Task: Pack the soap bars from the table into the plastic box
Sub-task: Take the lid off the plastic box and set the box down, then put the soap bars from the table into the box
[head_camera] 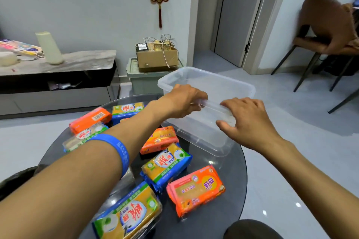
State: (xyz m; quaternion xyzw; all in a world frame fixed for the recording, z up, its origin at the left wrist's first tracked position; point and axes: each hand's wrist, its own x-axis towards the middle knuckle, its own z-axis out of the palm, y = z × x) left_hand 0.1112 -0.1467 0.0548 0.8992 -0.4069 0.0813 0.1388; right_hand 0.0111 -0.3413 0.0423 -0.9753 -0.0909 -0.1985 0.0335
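A clear plastic box [229, 85] stands empty at the far right of the round dark glass table [231, 182]. My left hand [184, 101] grips the box's near rim. My right hand [246, 120] holds the same rim further right, fingers curled over the edge. Several wrapped soap bars lie on the table: an orange pack [196, 190] at the front right, a yellow-and-blue pack [167, 165] in the middle, another yellow-and-blue pack [128, 213] at the front, an orange pack [159, 138] beside the box, and more [89, 119] at the far left.
A low TV cabinet [58, 75] stands at the back left. A green bin with a cardboard box [155, 58] on it sits behind the table. Brown chairs [326, 40] are at the right. A dark stool [250, 229] is by the table's near edge.
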